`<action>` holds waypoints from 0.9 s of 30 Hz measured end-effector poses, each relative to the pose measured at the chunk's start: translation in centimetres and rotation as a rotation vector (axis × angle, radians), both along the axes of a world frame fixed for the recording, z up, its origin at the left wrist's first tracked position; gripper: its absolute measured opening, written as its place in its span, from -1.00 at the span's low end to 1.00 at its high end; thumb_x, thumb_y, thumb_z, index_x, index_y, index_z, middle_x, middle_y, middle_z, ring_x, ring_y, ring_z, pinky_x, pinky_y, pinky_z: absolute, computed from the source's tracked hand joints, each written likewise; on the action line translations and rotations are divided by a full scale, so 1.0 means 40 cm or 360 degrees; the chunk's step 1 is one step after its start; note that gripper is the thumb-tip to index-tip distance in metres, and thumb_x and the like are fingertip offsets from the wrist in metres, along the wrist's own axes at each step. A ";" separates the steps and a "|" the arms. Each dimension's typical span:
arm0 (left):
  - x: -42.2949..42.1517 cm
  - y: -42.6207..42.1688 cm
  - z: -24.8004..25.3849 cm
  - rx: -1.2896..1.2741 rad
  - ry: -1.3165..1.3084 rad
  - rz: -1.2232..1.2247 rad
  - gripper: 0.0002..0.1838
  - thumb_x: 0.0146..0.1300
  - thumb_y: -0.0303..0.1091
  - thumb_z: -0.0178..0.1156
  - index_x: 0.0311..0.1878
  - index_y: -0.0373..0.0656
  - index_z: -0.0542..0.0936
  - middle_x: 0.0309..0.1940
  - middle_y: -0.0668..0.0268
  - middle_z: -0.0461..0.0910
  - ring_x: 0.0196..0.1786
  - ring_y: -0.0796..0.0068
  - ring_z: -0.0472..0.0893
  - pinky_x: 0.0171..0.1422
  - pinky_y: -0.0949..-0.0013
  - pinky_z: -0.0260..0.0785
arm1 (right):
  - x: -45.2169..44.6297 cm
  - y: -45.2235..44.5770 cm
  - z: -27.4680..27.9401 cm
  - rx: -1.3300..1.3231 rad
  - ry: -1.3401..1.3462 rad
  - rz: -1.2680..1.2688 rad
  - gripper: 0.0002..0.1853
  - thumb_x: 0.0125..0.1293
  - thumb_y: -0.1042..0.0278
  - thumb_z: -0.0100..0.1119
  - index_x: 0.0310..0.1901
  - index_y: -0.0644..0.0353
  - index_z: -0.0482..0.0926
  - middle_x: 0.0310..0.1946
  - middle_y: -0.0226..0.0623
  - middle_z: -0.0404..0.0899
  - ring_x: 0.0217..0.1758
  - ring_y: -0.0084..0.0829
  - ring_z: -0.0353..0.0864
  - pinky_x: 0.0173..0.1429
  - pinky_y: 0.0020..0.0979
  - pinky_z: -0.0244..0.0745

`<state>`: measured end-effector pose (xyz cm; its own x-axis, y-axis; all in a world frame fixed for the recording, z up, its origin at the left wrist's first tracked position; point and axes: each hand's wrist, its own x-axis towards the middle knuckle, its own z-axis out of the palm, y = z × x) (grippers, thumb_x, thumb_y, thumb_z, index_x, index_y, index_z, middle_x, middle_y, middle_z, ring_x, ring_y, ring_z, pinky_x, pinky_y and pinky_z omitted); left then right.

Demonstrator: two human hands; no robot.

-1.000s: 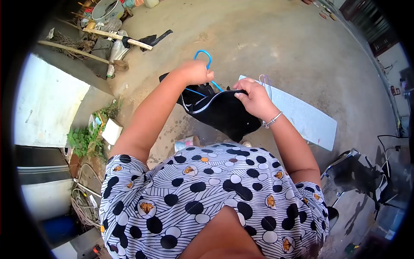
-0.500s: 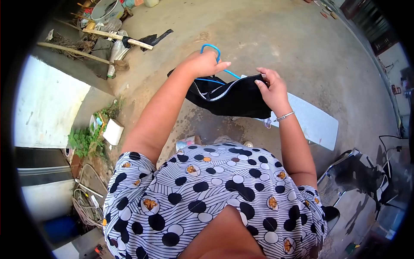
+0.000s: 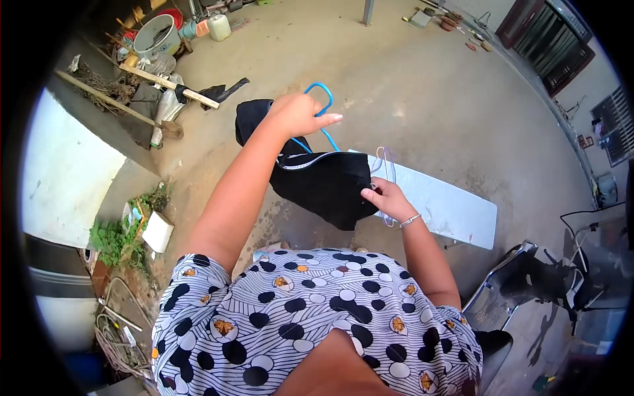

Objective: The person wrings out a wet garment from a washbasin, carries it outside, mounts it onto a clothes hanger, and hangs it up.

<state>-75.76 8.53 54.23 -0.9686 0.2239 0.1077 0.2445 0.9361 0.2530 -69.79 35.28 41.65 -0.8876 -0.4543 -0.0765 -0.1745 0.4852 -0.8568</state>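
Note:
A black garment [image 3: 323,188] with a pale inner edge hangs in front of me on a blue hanger [image 3: 319,89]. My left hand [image 3: 296,117] is closed round the hanger below its hook, thumb pointing right; part of the cloth bulges out left of the wrist. My right hand [image 3: 391,200], with a bracelet at the wrist, pinches the garment's right edge lower down. Just behind that hand, pale thin hangers [image 3: 385,158] rest at the left part of a white board [image 3: 442,210].
A black chair [image 3: 522,284] with a metal frame stands at the lower right. Upper left are a bucket [image 3: 157,36], a white jug [image 3: 219,28] and wooden poles [image 3: 109,99]. Green plants [image 3: 119,236] and a coiled hose [image 3: 122,330] lie along the left.
My right hand has moved down and left with the garment's edge, and the cloth now hangs lower on that side. More cloth shows left of my left wrist. The view has tilted up.

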 end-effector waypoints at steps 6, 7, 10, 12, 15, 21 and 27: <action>-0.009 0.025 0.044 0.0174 0.0151 0.0019 -0.31 -0.05 0.32 0.11 -0.74 -0.25 0.37 -0.74 0.12 0.44 -0.58 0.09 0.47 -0.45 0.17 0.29 | 0.048 -0.001 0.010 -0.0095 0.0265 -0.0184 -0.72 0.09 0.20 0.25 -0.39 0.25 0.44 -0.54 -0.21 0.46 -0.47 -0.37 0.44 -0.32 -0.37 0.37; -0.025 0.029 0.028 0.0249 0.0283 0.0014 -0.32 -0.06 0.32 0.12 -0.73 -0.24 0.40 -0.74 0.12 0.43 -0.58 0.09 0.47 -0.44 0.17 0.30 | 0.059 -0.005 0.036 -0.0094 0.0237 -0.0182 -0.73 0.09 0.22 0.25 -0.40 0.26 0.44 -0.54 -0.20 0.47 -0.47 -0.34 0.44 -0.32 -0.37 0.37; -0.039 0.044 0.054 0.0244 0.0248 0.0015 -0.34 -0.06 0.34 0.09 -0.74 -0.19 0.44 -0.75 0.18 0.44 -0.57 0.15 0.49 -0.45 0.20 0.31 | 0.067 -0.015 0.081 0.0100 0.0313 -0.0276 -0.70 0.12 0.17 0.21 -0.42 0.26 0.44 -0.56 -0.14 0.47 -0.48 -0.24 0.46 -0.32 -0.33 0.37; -0.055 0.073 0.086 0.0229 0.0315 -0.0019 -0.33 -0.02 0.36 0.04 -0.73 -0.17 0.45 -0.74 0.22 0.46 -0.56 0.18 0.50 -0.44 0.21 0.32 | 0.084 -0.034 0.115 0.0144 0.0392 -0.0541 -0.69 0.16 0.12 0.16 -0.42 0.26 0.45 -0.57 -0.10 0.48 -0.48 -0.17 0.47 -0.31 -0.30 0.38; -0.054 0.104 0.108 0.0297 0.0267 -0.0080 -0.35 -0.01 0.33 0.05 -0.71 -0.16 0.47 -0.72 0.22 0.48 -0.54 0.19 0.51 -0.42 0.22 0.32 | 0.102 -0.045 0.148 0.0127 0.0512 -0.0688 -0.71 0.21 0.16 0.10 -0.39 0.28 0.44 -0.56 -0.09 0.47 -0.47 -0.16 0.46 -0.31 -0.30 0.37; -0.053 0.172 0.127 0.0513 0.0387 -0.0192 -0.45 -0.01 0.19 0.16 -0.66 -0.19 0.46 -0.72 0.15 0.47 -0.54 0.11 0.48 -0.44 0.18 0.29 | 0.148 0.001 0.161 -0.0022 0.0698 -0.0700 -0.75 0.23 0.24 0.04 -0.42 0.29 0.42 -0.59 -0.18 0.42 -0.51 -0.33 0.41 -0.36 -0.37 0.34; -0.038 0.236 0.140 0.0609 0.0426 -0.0331 -0.51 0.04 0.11 0.16 -0.63 -0.20 0.52 -0.70 0.16 0.48 -0.51 0.12 0.50 -0.38 0.17 0.33 | 0.194 0.036 0.180 -0.0050 0.0849 -0.0852 -0.77 0.23 0.29 0.02 -0.40 0.33 0.44 -0.58 -0.20 0.43 -0.49 -0.39 0.42 -0.34 -0.38 0.35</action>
